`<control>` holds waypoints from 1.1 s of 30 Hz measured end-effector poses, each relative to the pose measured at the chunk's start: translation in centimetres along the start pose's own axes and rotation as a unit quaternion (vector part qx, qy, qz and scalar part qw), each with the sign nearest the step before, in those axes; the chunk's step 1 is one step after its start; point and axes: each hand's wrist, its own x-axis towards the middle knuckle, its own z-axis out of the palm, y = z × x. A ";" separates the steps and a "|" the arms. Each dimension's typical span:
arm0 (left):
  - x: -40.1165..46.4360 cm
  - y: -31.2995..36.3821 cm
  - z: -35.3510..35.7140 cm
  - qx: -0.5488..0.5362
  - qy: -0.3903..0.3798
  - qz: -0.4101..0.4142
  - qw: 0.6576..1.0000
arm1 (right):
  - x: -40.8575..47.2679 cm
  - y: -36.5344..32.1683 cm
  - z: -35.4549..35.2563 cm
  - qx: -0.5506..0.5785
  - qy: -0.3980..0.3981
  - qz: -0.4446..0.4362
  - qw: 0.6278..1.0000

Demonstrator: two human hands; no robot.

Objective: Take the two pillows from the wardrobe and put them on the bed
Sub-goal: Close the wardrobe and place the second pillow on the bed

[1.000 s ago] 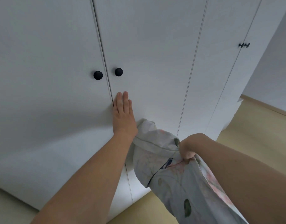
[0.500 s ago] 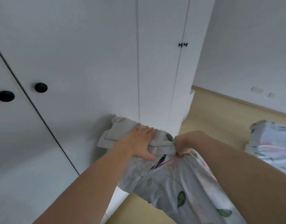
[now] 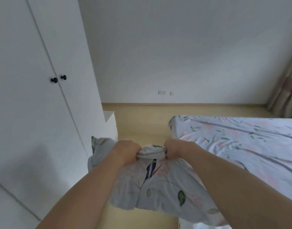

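I hold a pillow [image 3: 160, 190] in a pale case printed with leaves and pink flowers, low in the middle of the view. My left hand [image 3: 127, 151] and my right hand [image 3: 173, 149] are both clenched on its bunched top edge, close together. A dark blue striped bit shows at the case's opening. The bed [image 3: 241, 142], covered with a matching flowered sheet, lies to the right. The white wardrobe [image 3: 34, 96] stands at the left with its doors shut and two black knobs [image 3: 59, 78]. No second pillow is visible.
A low white block [image 3: 110, 126] stands at the wardrobe's far end. Pale wood floor [image 3: 142, 123] runs between wardrobe and bed up to a white wall with sockets. A patterned curtain [image 3: 285, 90] hangs at the far right.
My left hand left the wardrobe door and gripped the pillow's top edge beside my right hand. The view swung right, away from the wardrobe, bringing the bed into sight.
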 end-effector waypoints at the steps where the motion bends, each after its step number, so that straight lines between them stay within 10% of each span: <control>1: 2.3 0.3 -1.0 -0.027 0.013 0.012 0.999 | 0.2 2.0 -0.8 0.013 0.017 0.019 1.000; 14: 30.0 -2.6 -7.6 -0.197 0.190 0.145 0.951 | 12.4 19.2 -6.8 0.155 0.136 0.187 0.960; 33: 74.5 -22.4 -12.7 -0.007 0.105 0.190 0.976 | 50.4 32.3 -24.7 0.068 0.204 0.296 0.930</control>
